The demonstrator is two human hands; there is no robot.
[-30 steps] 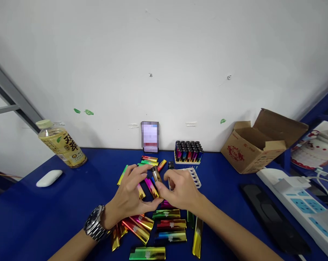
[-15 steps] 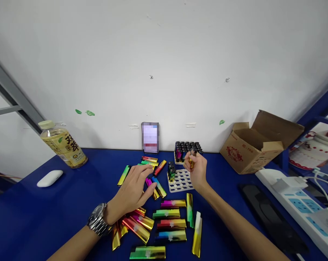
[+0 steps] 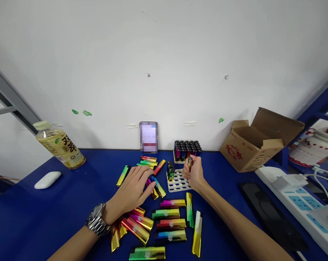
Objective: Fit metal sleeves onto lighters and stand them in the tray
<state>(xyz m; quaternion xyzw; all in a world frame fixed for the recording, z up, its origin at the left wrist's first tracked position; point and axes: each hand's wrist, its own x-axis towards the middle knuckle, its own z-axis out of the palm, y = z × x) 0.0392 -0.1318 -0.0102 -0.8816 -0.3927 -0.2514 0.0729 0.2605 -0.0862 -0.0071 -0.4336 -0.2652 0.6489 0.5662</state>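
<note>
My right hand (image 3: 196,174) is closed around a lighter (image 3: 190,162), its metal top poking out of my fist. The fist hovers over the right side of a white rack (image 3: 177,185) with rows of holes. A few upright lighters (image 3: 171,172) fill the rack's left end. My left hand (image 3: 134,186), a metal watch (image 3: 98,219) on its wrist, is spread palm down over loose shiny lighters, its thumb close to a blue-and-gold lighter (image 3: 159,186). Whether the hidden fingertips touch any lighter I cannot tell.
Behind the fist stands a second rack full of upright lighters (image 3: 188,149). More lighters (image 3: 171,224) lie nearer me. Around them are a phone (image 3: 148,137), a drink bottle (image 3: 61,145), a white case (image 3: 47,180), an open carton (image 3: 241,152), a black device (image 3: 269,214) and a power strip (image 3: 297,203).
My right hand has come down slightly toward the near rack with the lighter, showing more of the full rack behind. My left hand stays in place. The whole view has shifted a little.
</note>
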